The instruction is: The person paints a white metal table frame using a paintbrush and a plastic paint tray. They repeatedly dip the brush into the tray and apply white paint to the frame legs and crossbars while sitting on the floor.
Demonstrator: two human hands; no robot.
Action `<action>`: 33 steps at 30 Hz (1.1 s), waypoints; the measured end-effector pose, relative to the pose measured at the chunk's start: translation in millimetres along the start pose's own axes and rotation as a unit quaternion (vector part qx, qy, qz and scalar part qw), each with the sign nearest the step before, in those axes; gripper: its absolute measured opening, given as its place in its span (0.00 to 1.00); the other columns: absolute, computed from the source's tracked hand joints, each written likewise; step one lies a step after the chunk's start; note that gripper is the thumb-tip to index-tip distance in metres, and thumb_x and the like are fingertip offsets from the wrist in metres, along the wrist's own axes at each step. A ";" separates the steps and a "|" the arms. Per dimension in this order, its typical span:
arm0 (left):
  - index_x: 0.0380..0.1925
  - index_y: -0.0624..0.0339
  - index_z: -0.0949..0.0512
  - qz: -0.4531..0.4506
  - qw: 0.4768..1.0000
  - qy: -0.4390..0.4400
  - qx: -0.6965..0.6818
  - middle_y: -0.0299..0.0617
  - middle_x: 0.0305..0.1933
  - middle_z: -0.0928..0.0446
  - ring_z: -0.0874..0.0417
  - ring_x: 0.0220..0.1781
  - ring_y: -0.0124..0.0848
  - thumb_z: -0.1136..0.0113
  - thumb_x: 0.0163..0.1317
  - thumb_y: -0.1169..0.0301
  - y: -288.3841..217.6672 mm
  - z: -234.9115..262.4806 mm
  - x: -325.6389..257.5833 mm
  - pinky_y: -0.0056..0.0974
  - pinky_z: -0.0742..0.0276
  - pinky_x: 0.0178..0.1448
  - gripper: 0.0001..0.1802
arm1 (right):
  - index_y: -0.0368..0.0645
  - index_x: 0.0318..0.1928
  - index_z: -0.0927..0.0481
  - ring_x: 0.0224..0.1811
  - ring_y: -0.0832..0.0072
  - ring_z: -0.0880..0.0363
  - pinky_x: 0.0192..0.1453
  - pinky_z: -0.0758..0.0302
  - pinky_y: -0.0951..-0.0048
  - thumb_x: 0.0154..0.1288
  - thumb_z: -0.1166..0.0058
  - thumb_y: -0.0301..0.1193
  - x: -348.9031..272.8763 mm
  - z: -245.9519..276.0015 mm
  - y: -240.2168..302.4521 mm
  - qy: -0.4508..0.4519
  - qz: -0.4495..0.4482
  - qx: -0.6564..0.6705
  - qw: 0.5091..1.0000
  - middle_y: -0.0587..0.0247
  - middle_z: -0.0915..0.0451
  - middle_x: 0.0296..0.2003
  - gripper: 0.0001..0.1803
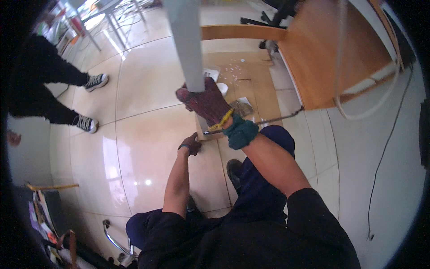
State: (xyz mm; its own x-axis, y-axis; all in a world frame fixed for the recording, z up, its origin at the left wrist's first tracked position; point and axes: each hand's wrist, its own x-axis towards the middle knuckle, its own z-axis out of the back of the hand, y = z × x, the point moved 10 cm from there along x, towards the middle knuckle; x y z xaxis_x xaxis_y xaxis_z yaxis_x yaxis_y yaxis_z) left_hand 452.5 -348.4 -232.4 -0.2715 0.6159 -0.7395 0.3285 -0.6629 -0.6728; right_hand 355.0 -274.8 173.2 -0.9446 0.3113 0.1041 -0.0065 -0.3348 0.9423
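My right hand (206, 102), in a dark red knitted glove with a yellow cuff, is closed around the lower end of a long grey bar (186, 40). The bar rises toward the top of the view. Its end below the glove is hidden. At the near left corner of a brown cardboard sheet (264, 85) on the floor is my left hand (191, 144), in a dark glove. Its fingers are bent together at that corner; what they hold is hidden. A thin dark rod (280, 118) lies beyond my right wrist, and a clear plastic bag (242, 106) sits beside it.
A white round dish (222, 89) and small white bits lie on the cardboard. A wooden panelled piece of furniture (331, 58) stands at the right, with a pale hose (342, 58) hanging by it. Another person's sneakers (87, 123) are on the tiles at left.
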 end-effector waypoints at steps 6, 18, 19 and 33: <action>0.49 0.52 0.26 0.059 0.990 0.089 0.090 0.45 0.33 0.21 0.21 0.27 0.44 0.40 0.55 0.65 67.7 -1.2 60.7 0.44 0.21 0.28 0.20 | 0.41 0.28 0.19 0.28 0.78 0.22 0.36 0.24 0.73 0.55 0.39 0.46 6.3 -3.6 -2.0 0.161 -0.031 0.005 0.986 0.64 0.20 0.23 0.19; 0.48 0.50 0.24 0.050 0.987 0.152 -0.022 0.46 0.44 0.22 0.20 0.34 0.39 0.55 0.67 0.57 45.7 -88.3 67.0 0.45 0.18 0.39 0.17 | 0.41 0.46 0.23 0.43 0.53 0.22 0.50 0.27 0.61 0.60 0.49 0.49 -88.8 150.2 -101.3 0.265 0.009 -0.335 0.904 0.49 0.21 0.42 0.25; 0.49 0.49 0.25 0.089 0.984 0.135 -0.072 0.46 0.43 0.22 0.20 0.34 0.39 0.58 0.68 0.57 27.1 -102.7 53.7 0.45 0.19 0.39 0.18 | 0.41 0.46 0.23 0.41 0.56 0.21 0.48 0.26 0.62 0.61 0.49 0.49 -101.4 188.7 -126.3 0.260 -0.064 -0.344 0.900 0.51 0.20 0.41 0.24; 0.40 0.61 0.25 -0.030 0.948 -0.290 -0.125 0.52 0.38 0.20 0.19 0.40 0.46 0.48 0.56 0.56 55.4 -118.7 123.0 0.45 0.25 0.44 0.20 | 0.45 0.35 0.22 0.22 0.81 0.29 0.23 0.30 0.77 0.65 0.53 0.45 -214.3 436.2 -380.2 0.138 -0.394 -0.154 0.896 0.69 0.26 0.22 0.16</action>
State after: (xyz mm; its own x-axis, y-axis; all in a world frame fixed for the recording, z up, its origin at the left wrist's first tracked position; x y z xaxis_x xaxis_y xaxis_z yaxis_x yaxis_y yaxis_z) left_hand 544.7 -258.8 -358.0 -0.7246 0.2628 -0.6371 0.4814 -0.4685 -0.7408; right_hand 703.1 173.7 -68.6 -0.6514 0.3422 -0.6772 -0.7572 -0.3500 0.5515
